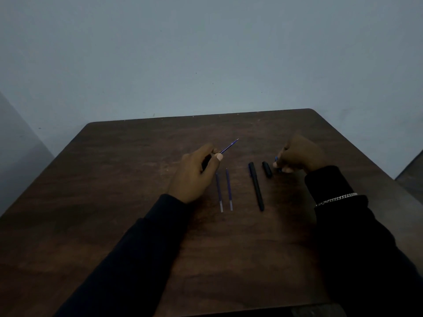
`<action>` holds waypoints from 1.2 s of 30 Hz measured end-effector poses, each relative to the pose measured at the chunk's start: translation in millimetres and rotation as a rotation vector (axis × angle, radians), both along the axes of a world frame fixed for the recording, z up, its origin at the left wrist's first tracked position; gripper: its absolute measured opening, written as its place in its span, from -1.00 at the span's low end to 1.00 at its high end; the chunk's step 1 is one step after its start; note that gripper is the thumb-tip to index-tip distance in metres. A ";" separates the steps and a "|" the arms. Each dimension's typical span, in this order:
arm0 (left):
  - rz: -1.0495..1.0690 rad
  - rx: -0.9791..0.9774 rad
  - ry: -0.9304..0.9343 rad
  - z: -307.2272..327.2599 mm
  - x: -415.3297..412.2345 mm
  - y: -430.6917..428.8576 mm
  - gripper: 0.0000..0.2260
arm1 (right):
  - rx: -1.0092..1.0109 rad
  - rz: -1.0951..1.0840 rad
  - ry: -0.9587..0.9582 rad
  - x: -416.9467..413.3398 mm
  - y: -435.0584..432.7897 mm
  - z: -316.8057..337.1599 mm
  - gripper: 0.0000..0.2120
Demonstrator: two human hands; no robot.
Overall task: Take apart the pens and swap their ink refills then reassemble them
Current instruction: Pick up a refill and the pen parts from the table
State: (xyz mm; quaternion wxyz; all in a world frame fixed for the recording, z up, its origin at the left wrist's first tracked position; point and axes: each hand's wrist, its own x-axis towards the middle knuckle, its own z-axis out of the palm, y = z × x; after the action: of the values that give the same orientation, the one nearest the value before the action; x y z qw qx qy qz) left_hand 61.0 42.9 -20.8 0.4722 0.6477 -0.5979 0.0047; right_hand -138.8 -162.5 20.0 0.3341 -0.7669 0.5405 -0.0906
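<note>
My left hand [196, 172] grips a dark pen barrel with a blue ink refill [229, 146] sticking out up and to the right. Two loose blue refills [219, 191] [229, 188] lie side by side on the table just right of that hand. A whole black pen [256, 186] lies further right, and a short black cap [267, 169] rests beside it. My right hand [299, 156] is closed around a small blue-tipped pen part [276, 159] next to the cap; most of that part is hidden by the fingers.
Everything lies on a dark brown wooden table [137, 202] pushed against a pale blue-grey wall [206, 53]. The table's far edge runs just behind the hands. A silver bracelet [336, 199] sits on my right wrist over a dark sleeve.
</note>
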 end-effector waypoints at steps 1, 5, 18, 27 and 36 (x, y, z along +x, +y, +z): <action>0.000 0.005 0.000 -0.2 0.1 -0.2 -0.77 | 0.026 -0.006 0.017 1.2 0.9 0.5 -0.87; -0.002 0.012 -0.011 -0.4 0.0 -0.7 -0.78 | 0.075 -0.022 0.030 3.8 3.2 1.7 -0.83; -0.001 0.005 0.011 -0.8 -0.1 -0.8 -0.74 | 0.049 -0.041 0.019 4.6 8.8 3.4 -0.88; -0.004 0.030 0.007 0.2 0.7 0.0 -0.73 | 0.048 -0.085 0.021 4.0 9.5 5.5 -0.79; -0.005 0.027 0.021 2.5 -3.5 2.0 -0.78 | -0.204 0.114 -0.456 3.6 16.2 7.4 -0.86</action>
State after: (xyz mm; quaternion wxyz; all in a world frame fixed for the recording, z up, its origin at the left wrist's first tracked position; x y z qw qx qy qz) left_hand 57.5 44.8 -18.4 0.4696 0.6526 -0.5945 -0.0117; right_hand -135.3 -146.3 27.4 0.3727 -0.7856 0.3953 -0.2962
